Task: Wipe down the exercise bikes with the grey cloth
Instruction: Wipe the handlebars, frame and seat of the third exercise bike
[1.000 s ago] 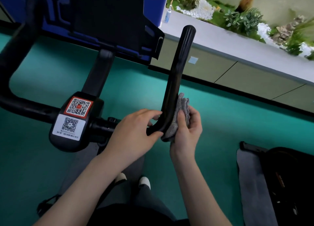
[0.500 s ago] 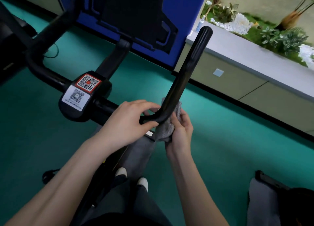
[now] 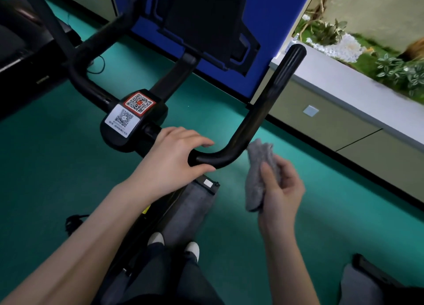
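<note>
Two hands tend an exercise bike (image 3: 114,139): the left hand (image 3: 169,160) steadies the black handlebar (image 3: 262,112), its grip curled round the bar, while the right hand (image 3: 284,190) pinches the bunched grey cloth (image 3: 259,167) just beside the bend, best wrapped fully round before sliding upward.

Two hands (image 3: 172,160) (image 3: 281,193), one cloth (image 3: 260,174), perhaps two bikes (image 3: 263,112) (image 3: 372,276)

Grey cloth (image 3: 259,174), black handlebar (image 3: 263,112), teal floor (image 3: 252,247), blue panel (image 3: 275,17)

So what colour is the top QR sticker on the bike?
The top QR sticker is orange-red, shown in the head view.
</note>
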Available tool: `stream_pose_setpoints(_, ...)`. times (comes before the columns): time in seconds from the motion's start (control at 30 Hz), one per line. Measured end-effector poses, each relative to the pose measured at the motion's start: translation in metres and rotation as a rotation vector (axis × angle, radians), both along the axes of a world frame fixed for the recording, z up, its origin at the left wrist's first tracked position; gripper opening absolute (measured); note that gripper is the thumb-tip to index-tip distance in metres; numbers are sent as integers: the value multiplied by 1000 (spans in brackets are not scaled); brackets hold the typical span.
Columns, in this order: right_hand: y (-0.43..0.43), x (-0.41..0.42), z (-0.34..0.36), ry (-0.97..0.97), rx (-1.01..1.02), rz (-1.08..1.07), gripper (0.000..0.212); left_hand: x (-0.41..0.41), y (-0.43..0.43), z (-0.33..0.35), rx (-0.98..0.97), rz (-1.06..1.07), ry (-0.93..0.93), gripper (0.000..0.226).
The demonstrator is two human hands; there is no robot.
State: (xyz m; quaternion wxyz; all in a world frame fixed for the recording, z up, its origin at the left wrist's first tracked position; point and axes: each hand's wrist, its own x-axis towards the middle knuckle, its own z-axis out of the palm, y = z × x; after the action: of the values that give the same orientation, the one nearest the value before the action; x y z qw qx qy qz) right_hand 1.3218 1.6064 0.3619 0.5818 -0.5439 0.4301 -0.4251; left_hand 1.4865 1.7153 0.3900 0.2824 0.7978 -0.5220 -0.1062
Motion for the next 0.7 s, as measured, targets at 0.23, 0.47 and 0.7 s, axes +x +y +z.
stream_pose_setpoints(0.23,-17,48,49,531,-546,248,20,17,13,-3,-21,-36,-26,46)
stream_pose_setpoints(0.47,3,57,48,756,-629,271,25,30,19,-6,-59,-95,28,43)
stream_pose_setpoints(0.7,50,66,32,678,-616,109,26,35,22,-10,-95,-150,18,44)
